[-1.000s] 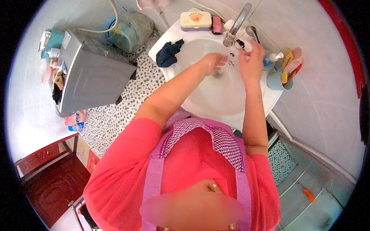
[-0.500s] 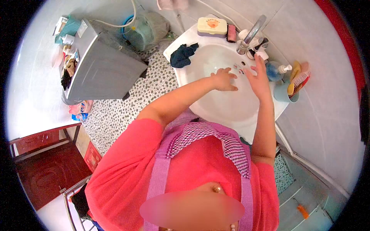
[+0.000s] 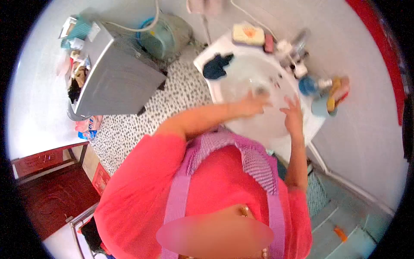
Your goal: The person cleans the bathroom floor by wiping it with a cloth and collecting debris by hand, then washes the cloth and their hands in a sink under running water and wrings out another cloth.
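Note:
My left hand (image 3: 254, 105) hovers over the white sink (image 3: 239, 60), blurred, with its fingers apart and nothing seen in them. On the right side of the basin my right hand (image 3: 294, 115) holds nothing, its fingers spread. A dark crumpled cloth (image 3: 217, 66) lies on the sink's left rim. The metal faucet (image 3: 298, 43) stands at the back, smeared by motion. Whether water runs cannot be made out.
Along the sink's back edge sit a yellow-lidded box (image 3: 248, 34) and a pink item (image 3: 269, 43). A blue pump bottle (image 3: 308, 85) and a cup (image 3: 323, 108) with combs stand on the right. A grey appliance (image 3: 118, 73) and a bucket (image 3: 157, 41) are at left.
Both hands have drawn back toward my body, the right hand lowering from near the faucet. The view has shifted, so the sink appears further right. The dark cloth stays on the rim.

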`<state>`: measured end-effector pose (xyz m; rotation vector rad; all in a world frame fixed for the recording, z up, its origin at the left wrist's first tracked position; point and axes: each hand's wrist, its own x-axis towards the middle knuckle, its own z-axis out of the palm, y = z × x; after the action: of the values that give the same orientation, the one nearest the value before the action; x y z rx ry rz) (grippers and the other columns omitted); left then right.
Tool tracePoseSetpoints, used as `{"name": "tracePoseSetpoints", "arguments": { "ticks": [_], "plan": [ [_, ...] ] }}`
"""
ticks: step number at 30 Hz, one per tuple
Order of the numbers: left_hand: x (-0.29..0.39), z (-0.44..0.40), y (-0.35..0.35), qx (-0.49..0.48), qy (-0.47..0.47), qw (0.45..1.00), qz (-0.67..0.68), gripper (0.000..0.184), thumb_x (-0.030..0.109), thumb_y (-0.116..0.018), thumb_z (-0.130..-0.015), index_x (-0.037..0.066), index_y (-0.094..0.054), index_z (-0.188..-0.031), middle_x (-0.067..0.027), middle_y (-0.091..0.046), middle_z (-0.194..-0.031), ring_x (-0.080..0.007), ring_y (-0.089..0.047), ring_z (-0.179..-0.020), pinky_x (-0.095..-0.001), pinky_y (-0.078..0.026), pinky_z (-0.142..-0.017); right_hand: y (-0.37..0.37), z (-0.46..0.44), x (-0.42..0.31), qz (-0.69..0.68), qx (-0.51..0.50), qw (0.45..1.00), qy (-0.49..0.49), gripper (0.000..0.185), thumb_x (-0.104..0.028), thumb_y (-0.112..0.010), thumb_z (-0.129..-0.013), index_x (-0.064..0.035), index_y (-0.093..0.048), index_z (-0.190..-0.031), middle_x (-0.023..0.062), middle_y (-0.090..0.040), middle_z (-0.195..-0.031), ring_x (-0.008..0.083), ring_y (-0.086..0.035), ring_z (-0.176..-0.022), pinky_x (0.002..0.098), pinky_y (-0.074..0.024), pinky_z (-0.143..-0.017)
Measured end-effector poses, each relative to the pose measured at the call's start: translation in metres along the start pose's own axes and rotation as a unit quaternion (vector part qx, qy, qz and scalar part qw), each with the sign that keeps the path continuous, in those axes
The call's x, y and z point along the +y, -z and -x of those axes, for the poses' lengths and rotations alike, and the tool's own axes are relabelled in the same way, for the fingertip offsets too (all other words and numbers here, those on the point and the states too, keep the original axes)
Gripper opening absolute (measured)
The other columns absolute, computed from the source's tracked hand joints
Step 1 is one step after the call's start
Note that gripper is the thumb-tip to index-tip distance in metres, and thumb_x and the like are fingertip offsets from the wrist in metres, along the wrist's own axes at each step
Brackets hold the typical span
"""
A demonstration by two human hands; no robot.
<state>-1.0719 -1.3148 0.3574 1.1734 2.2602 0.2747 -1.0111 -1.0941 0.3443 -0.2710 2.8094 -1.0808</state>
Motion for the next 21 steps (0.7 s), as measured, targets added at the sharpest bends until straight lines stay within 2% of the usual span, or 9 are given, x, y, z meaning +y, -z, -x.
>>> {"name": "tracePoseSetpoints", "arguments": {
  "ticks": [1, 4, 7, 9, 11, 13, 15, 18, 21],
  "plan": [
    [-0.014, 0.010, -0.016, 0.126, -0.067, 0.990, -0.006, 0.044, 0.028, -0.060, -0.076, 0.007, -0.053, -0.114, -0.0189, -0.048, -0.121, -0.0317, -0.044, -0.114, -0.0415, -0.037, -0.092, -0.008, 0.006, -0.004, 0.211, 0.045, 0.976, -0.007, 0.035, -0.010, -0.051, -0.083, -0.0100, -0.052, -0.117, 0.0128, -0.045, -0.128, 0.0313, -0.045, -0.115, 0.0462, -0.0373, -0.093],
    [-0.027, 0.048, 0.020, 0.101, -0.171, 0.969, 0.149, 0.042, 0.029, -0.061, -0.075, 0.008, -0.054, -0.111, -0.0185, -0.050, -0.118, -0.0330, -0.046, -0.110, -0.0412, -0.038, -0.091, 0.010, 0.003, -0.059, -0.103, 0.096, 0.989, -0.040, 0.035, -0.013, -0.055, -0.081, -0.0092, -0.053, -0.116, 0.0141, -0.046, -0.126, 0.0280, -0.046, -0.115, 0.0454, -0.0372, -0.092],
    [-0.045, 0.105, 0.068, 0.006, -0.203, 0.807, 0.555, 0.039, 0.027, -0.061, -0.074, 0.009, -0.056, -0.108, -0.0184, -0.049, -0.117, -0.0351, -0.046, -0.107, -0.0419, -0.037, -0.091, 0.039, -0.023, -0.149, -0.476, 0.018, 0.876, -0.075, 0.040, -0.017, -0.058, -0.080, -0.0090, -0.051, -0.118, 0.0127, -0.046, -0.126, 0.0241, -0.046, -0.114, 0.0444, -0.0376, -0.091],
    [-0.077, 0.136, 0.059, 0.126, -0.142, 0.945, 0.268, 0.038, 0.027, -0.059, -0.077, 0.008, -0.055, -0.110, -0.0177, -0.050, -0.118, -0.0325, -0.047, -0.107, -0.0399, -0.037, -0.092, 0.020, -0.055, -0.187, 0.057, -0.021, 0.992, -0.113, 0.043, -0.020, -0.058, -0.081, -0.0095, -0.049, -0.121, 0.0102, -0.047, -0.126, 0.0222, -0.047, -0.112, 0.0433, -0.0389, -0.090],
    [-0.113, 0.158, 0.031, 0.124, -0.080, 0.984, 0.102, 0.041, 0.029, -0.059, -0.080, 0.006, -0.052, -0.115, -0.0162, -0.050, -0.119, -0.0271, -0.049, -0.108, -0.0361, -0.037, -0.093, -0.005, -0.070, -0.207, 0.481, -0.077, 0.873, -0.018, 0.045, -0.020, -0.056, -0.083, -0.0106, -0.044, -0.125, 0.0062, -0.049, -0.123, 0.0181, -0.049, -0.107, 0.0386, -0.0404, -0.087],
    [-0.142, 0.195, 0.025, 0.090, -0.088, 0.943, 0.308, 0.044, 0.031, -0.058, -0.081, 0.006, -0.051, -0.117, -0.0154, -0.049, -0.121, -0.0256, -0.048, -0.110, -0.0349, -0.036, -0.093, -0.025, -0.091, -0.249, 0.048, -0.096, 0.994, 0.026, 0.045, -0.018, -0.056, -0.082, -0.0104, -0.045, -0.125, 0.0061, -0.048, -0.123, 0.0177, -0.050, -0.106, 0.0369, -0.0401, -0.088],
    [-0.161, 0.240, 0.021, 0.107, -0.078, 0.887, 0.443, 0.045, 0.030, -0.058, -0.082, 0.005, -0.049, -0.119, -0.0141, -0.051, -0.118, -0.0263, -0.047, -0.110, -0.0350, -0.037, -0.092, -0.052, -0.105, -0.282, -0.246, -0.113, 0.960, 0.067, 0.044, -0.017, -0.057, -0.082, -0.0097, -0.045, -0.123, 0.0068, -0.048, -0.123, 0.0181, -0.049, -0.107, 0.0345, -0.0396, -0.088],
    [-0.208, 0.280, -0.008, 0.165, 0.073, 0.873, 0.454, 0.042, 0.026, -0.057, -0.083, 0.004, -0.049, -0.119, -0.0124, -0.054, -0.114, -0.0228, -0.050, -0.107, -0.0335, -0.038, -0.090, -0.116, -0.133, -0.297, -0.215, -0.149, 0.964, 0.052, 0.041, -0.017, -0.057, -0.082, -0.0076, -0.048, -0.121, 0.0083, -0.047, -0.124, 0.0189, -0.048, -0.109, 0.0329, -0.0398, -0.088],
    [-0.237, 0.314, -0.023, 0.234, 0.111, 0.780, 0.570, 0.039, 0.023, -0.057, -0.084, 0.004, -0.050, -0.117, -0.0105, -0.056, -0.110, -0.0193, -0.052, -0.102, -0.0312, -0.040, -0.087, -0.172, -0.161, -0.308, -0.115, -0.143, 0.974, 0.134, 0.034, -0.016, -0.057, -0.081, -0.0048, -0.053, -0.113, 0.0122, -0.051, -0.118, 0.0194, -0.050, -0.106, 0.0294, -0.0420, -0.085]
  ]
}}
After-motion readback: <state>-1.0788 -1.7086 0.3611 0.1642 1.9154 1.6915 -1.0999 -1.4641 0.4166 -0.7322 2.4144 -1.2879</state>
